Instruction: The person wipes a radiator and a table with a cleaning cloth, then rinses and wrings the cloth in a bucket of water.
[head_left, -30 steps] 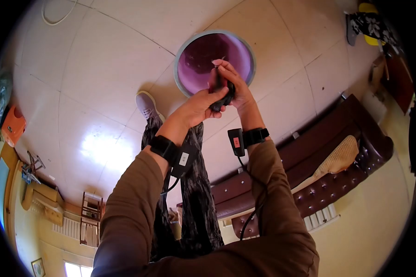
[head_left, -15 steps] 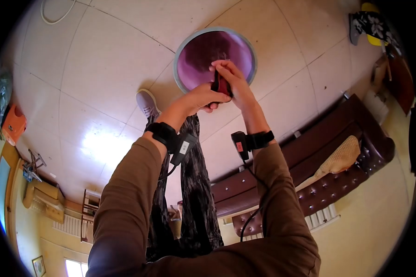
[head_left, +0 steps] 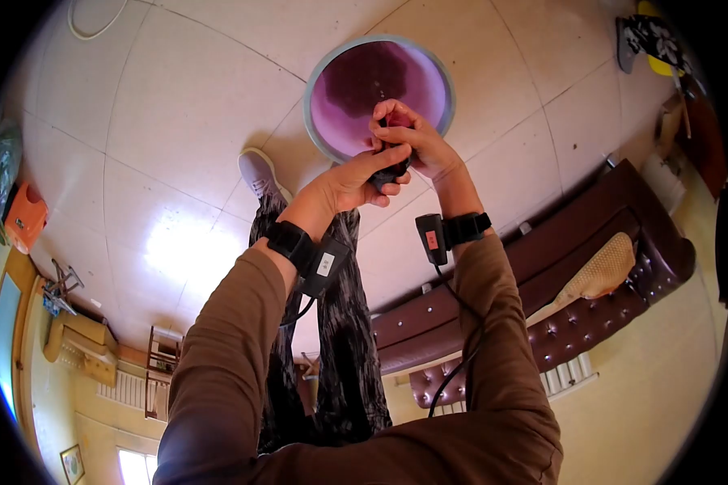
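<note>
Both of my hands meet over the near edge of a round tub [head_left: 319, 133] with a pale rim and a purple-pink inside. Between them is a small black and dark red item [head_left: 390, 173], mostly covered by fingers, too hidden to name. My left hand [head_left: 354, 179] wraps round its lower part with the thumb on top. My right hand [head_left: 421, 144] has its fingers bent round the upper end, where some dark red shows. A dark patch lies in the bottom of the tub. Each wrist carries a black strap with a box and a cable.
A brown tufted sofa [head_left: 542, 283] with a tan cover [head_left: 594, 275] stands at the right. An orange container [head_left: 26, 218] is at the far left. My shoe [head_left: 259, 171] is on the tiled floor. Another person's leg and shoe [head_left: 625, 44] show at the upper right.
My right hand has shifted slightly, its fingers now more curled over the upper end of the item. The item has turned, showing more black at its lower part. The tub appears slightly higher in view.
</note>
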`<state>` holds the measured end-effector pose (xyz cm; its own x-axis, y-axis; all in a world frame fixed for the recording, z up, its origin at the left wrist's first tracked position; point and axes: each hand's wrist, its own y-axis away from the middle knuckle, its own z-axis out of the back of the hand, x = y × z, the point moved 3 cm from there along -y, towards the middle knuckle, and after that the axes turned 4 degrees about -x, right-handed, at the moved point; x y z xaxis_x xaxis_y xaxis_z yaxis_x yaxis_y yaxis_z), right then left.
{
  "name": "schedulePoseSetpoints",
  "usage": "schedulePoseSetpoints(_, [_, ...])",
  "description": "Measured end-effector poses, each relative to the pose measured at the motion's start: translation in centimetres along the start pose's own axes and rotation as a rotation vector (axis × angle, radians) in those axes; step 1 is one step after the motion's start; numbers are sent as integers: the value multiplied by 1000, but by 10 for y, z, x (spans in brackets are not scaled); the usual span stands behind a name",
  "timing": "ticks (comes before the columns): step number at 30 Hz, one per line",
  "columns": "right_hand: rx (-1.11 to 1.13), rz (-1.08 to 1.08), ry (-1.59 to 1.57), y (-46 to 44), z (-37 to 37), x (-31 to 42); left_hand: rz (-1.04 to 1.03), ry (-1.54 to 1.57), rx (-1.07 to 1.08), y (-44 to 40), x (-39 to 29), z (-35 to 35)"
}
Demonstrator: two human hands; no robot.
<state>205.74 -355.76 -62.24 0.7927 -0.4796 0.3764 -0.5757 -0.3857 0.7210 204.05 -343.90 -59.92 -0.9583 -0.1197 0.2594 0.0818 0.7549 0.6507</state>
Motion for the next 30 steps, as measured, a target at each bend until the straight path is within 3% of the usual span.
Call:
schedulePoseSetpoints(1, [-24,-35,31,-1,1,-2,0,1,0,-1,-2,1])
schedulePoseSetpoints(3, [-81,-48,79,-3,2,-4,-18,-326,-149,-4,-4,5])
schedulePoseSetpoints(10, [-215,48,131,-23,8,-11,-87,-550,-460,-29,-11,14])
schedulePoseSetpoints(13, [-329,80,181,-32,12,-14,-153,-785,-599,-44,-10,23])
schedulePoseSetpoints(15, [-372,73,207,-37,13,-17,-561,-1001,-782,-53,-11,30])
schedulePoseSetpoints(16, [-415,70,235,-39,14,-17,-561,-1001,-783,-51,-12,27])
schedulePoseSetpoints(18, [-435,95,263,-41,16,-21,-356,-1120,-891,-45,-12,24])
schedulePoseSetpoints(24, [-554,179,474,-45,23,-25,-382,-1193,-987,-50,-14,24])
schedulePoseSetpoints(30, [-653,210,500,-38,20,-21,-369,-1316,-918,-51,-17,19])
